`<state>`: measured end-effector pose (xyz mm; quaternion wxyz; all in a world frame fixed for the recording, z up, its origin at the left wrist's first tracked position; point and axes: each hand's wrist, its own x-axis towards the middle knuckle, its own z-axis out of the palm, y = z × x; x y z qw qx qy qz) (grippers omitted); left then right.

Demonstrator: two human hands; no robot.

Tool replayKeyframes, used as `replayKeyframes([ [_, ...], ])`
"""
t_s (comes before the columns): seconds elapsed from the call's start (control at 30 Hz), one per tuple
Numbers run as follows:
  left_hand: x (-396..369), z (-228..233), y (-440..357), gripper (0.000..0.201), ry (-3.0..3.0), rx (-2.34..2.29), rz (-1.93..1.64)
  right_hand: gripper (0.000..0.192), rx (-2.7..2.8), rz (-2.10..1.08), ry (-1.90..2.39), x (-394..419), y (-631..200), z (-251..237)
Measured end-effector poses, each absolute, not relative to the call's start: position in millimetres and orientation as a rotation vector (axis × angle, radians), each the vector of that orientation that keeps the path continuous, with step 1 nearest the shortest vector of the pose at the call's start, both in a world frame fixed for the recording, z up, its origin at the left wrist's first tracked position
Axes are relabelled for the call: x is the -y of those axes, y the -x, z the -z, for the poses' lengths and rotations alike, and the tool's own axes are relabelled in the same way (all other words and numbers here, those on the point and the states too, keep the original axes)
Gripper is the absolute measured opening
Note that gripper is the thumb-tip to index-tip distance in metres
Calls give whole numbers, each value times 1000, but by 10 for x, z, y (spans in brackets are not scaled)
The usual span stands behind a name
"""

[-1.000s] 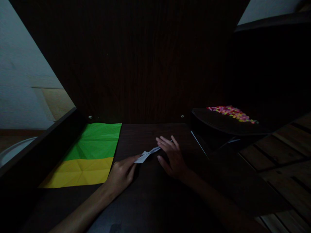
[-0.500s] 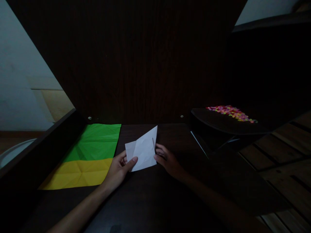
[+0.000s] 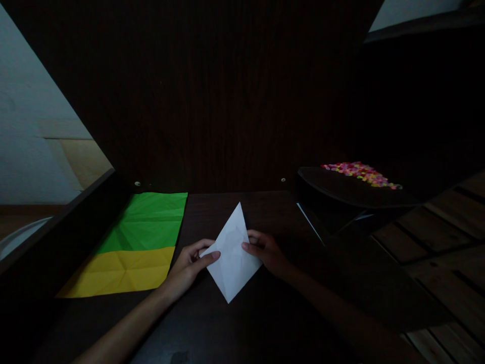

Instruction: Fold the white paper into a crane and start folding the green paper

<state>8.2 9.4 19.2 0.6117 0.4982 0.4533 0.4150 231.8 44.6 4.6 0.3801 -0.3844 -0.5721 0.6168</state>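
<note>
Swung round since half a second ago: white paper [image 3: 231, 263]

Head view: held kite-shaped over the dark tabletop [image 3: 204, 328]. Pinched at its left corner by the left hand [image 3: 188, 266], thumb on top; at its right edge by the right hand [image 3: 270, 254], likely to keep the folds together. Fingertips behind too dim to judge. Beside the left wrist, green paper [image 3: 147, 218] and yellow paper [image 3: 123, 272] laid flat.
</note>
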Motion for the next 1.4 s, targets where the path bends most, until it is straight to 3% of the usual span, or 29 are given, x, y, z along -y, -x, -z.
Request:
replayKeyframes([
  [0.23,-74,-210,-109,27,-1080,-962,-893,35,1540,-1631,957,-438,-2337,-20],
  [0.47,-50,-227,-105,26,-1122,-967,-811,16,1683,-1534,984,-483,-2346,-90],
  [0.77,-48,-191,-109,28,-1202,-955,-663,22,1609,-1646,1044,-430,-2309,-53],
  [1.4,-30,-153,-128,25,-1192,-898,-642,28,1467,-1555,1187,-398,-2224,-16],
])
